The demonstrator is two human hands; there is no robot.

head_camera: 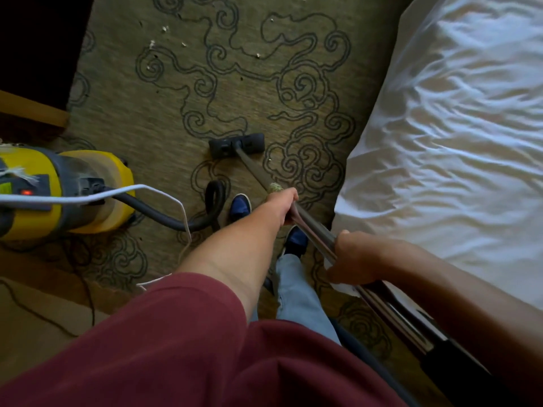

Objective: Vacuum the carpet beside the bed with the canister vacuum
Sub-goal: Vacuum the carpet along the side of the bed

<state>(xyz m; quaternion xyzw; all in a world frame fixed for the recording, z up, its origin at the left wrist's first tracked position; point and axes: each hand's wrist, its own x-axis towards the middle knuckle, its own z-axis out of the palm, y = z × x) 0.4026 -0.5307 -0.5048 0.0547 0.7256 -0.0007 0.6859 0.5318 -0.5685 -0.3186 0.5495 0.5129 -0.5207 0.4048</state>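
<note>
A yellow and grey canister vacuum (76,190) stands on the patterned olive carpet (241,92) at the left. Its dark hose (176,220) loops across the carpet toward my feet. The metal wand (252,168) runs from my hands down to a dark floor nozzle (236,144) resting flat on the carpet. My left hand (283,205) is shut around the wand lower down. My right hand (357,258) is shut around the wand higher up, close to the bed edge. Small white scraps (164,29) lie on the carpet beyond the nozzle.
The bed with white rumpled sheets (455,136) fills the right side. A white power cord (164,190) crosses the vacuum and trails to the floor. Dark furniture (35,48) sits at the upper left. My blue shoes (239,205) stand just behind the nozzle.
</note>
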